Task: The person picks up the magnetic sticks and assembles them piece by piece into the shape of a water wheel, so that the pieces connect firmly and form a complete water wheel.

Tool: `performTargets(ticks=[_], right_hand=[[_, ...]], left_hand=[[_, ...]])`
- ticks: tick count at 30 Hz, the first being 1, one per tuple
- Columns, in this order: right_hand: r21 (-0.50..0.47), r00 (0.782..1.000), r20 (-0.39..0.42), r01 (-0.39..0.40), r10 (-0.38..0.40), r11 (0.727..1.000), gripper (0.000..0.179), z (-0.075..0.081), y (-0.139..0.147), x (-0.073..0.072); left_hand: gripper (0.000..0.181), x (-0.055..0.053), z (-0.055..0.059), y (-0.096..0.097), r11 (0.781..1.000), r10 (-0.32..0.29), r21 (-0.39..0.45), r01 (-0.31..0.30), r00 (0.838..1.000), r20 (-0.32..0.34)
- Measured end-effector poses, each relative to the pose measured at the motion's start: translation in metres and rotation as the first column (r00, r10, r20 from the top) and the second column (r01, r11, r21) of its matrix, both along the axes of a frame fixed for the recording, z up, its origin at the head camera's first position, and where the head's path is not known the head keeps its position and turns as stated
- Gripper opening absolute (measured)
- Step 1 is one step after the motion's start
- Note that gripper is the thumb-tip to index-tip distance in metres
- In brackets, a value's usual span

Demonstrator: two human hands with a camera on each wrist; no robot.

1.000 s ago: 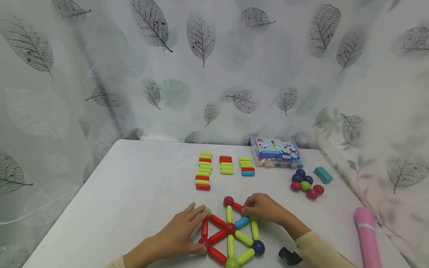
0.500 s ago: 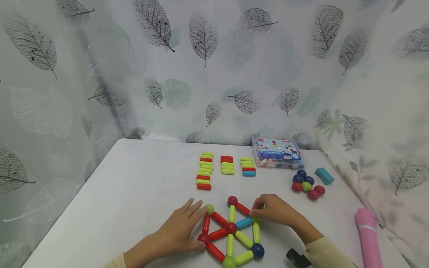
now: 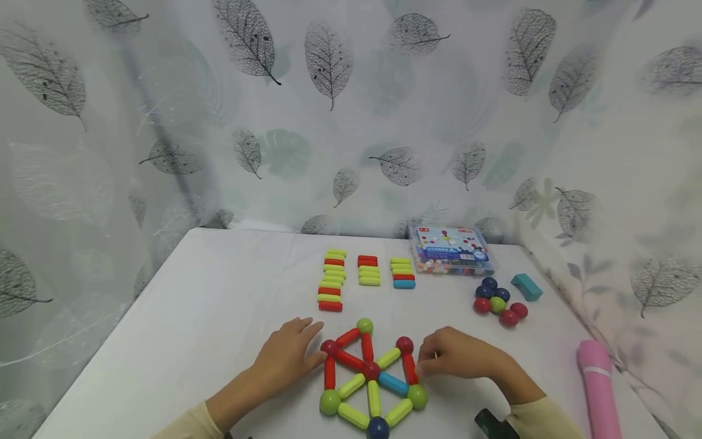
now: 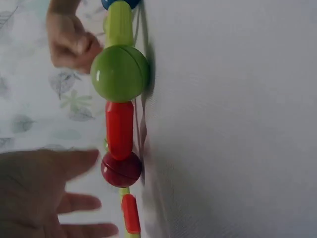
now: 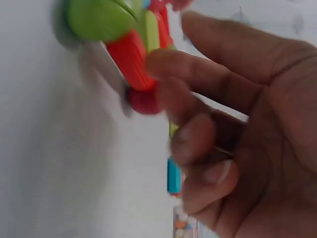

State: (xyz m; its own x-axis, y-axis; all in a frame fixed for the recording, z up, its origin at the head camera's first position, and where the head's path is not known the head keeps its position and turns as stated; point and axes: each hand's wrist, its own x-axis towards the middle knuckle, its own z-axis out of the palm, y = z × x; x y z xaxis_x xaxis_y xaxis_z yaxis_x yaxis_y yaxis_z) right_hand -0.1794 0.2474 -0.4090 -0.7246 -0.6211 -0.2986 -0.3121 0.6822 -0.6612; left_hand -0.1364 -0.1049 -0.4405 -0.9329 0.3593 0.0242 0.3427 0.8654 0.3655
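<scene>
A wheel-shaped figure of magnetic rods and balls lies flat before me, with a red centre ball [image 3: 371, 370] and spokes out to red, green and blue balls. Its ring has a gap at the far side, between a green ball [image 3: 364, 326] and a red ball [image 3: 404, 345]. My left hand [image 3: 287, 353] is at the left red ball [image 3: 329, 347], fingers spread and thumb close to it; the left wrist view shows them loose. My right hand [image 3: 457, 353] is at the right, its index fingertip against a red rod [image 5: 130, 59], thumb apart and other fingers loosely bent.
Three stacks of loose rods [image 3: 331, 280] lie farther back. A clear box [image 3: 452, 250] of parts stands at the far edge. Loose balls [image 3: 498, 305], a teal block [image 3: 526, 287] and a pink roll [image 3: 600, 390] lie to the right. A dark object [image 3: 496, 424] is by my right sleeve.
The rod-and-ball figure has turned clockwise between my hands. The right-hand red ball has swung from the top toward the right, and the blue ball has come round to the near side.
</scene>
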Motion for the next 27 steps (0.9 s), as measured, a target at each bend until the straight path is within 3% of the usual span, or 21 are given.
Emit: performTargets(ticks=[2,3,6,8,10,13,18,23,27], right_hand=[[-0.029,0.991,-0.066,0.113,-0.115,0.993,0.015,-0.002,0.000,-0.017],[-0.045,0.976,-0.101,0.188,-0.192,0.981,0.019,-0.004,-0.001,-0.027],[-0.078,0.900,-0.170,0.394,-0.401,0.916,0.033,-0.013,-0.005,-0.058],[-0.069,0.858,-0.192,0.473,-0.477,0.878,0.039,-0.021,-0.008,-0.077],[-0.055,0.840,-0.202,0.505,-0.504,0.862,0.041,-0.028,-0.011,-0.092],[-0.030,0.832,-0.225,0.514,-0.507,0.857,0.039,-0.036,-0.013,-0.107],[0.015,0.834,-0.253,0.510,-0.490,0.860,0.031,-0.041,-0.016,-0.117],[0.045,0.836,-0.260,0.510,-0.483,0.859,0.025,-0.039,-0.018,-0.117],[0.068,0.860,-0.200,0.490,-0.470,0.869,0.022,-0.041,-0.020,-0.109]], left_hand=[[0.074,0.003,-0.003,-0.004,0.998,-0.049,0.052,0.046,0.997,0.059],[0.079,0.004,-0.004,-0.006,0.994,-0.082,0.076,0.075,0.992,0.092],[0.095,0.010,-0.009,-0.012,0.980,-0.182,0.104,0.167,0.970,0.158],[0.102,0.014,-0.011,-0.013,0.972,-0.230,0.098,0.215,0.957,0.175],[0.106,0.016,-0.013,-0.014,0.966,-0.257,0.091,0.244,0.951,0.174],[0.108,0.017,-0.014,-0.013,0.963,-0.267,0.079,0.257,0.949,0.167],[0.107,0.016,-0.012,-0.010,0.964,-0.264,0.081,0.253,0.947,0.184],[0.107,0.015,-0.011,-0.009,0.968,-0.252,0.072,0.242,0.948,0.192],[0.106,0.015,-0.013,-0.008,0.970,-0.241,0.067,0.232,0.951,0.194]])
